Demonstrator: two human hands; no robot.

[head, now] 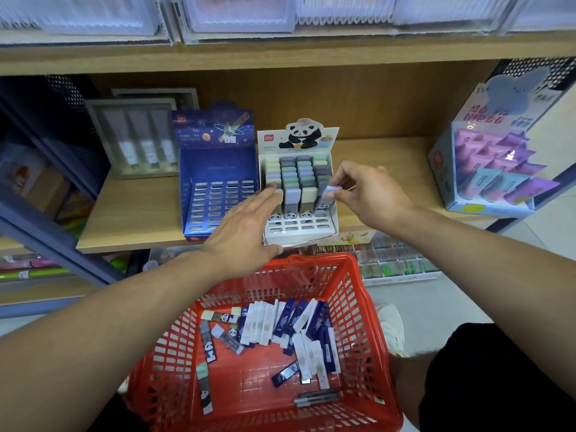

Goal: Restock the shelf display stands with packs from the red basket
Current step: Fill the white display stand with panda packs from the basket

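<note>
A white panda display stand [330, 227] on the wooden shelf holds several pastel-capped packs, with empty slots in its front rows. My right hand [371, 191] pinches a lilac-capped pack [327, 192] at the stand's right column. My left hand [246, 224] lies flat with straight fingers against the stand's left front, touching a pack there. Left of it stands an empty blue display stand [218, 194]. Below, the red basket [355, 294] holds several blue-and-white packs [290, 322] and a few panda packs [207, 347].
A grey boxed set [137, 138] stands at the shelf's back left. A pale blue box of purple and teal packs [489, 169] sits at the right. A lower shelf with small goods [392, 260] lies behind the basket. My shoe [391, 325] is beside the basket.
</note>
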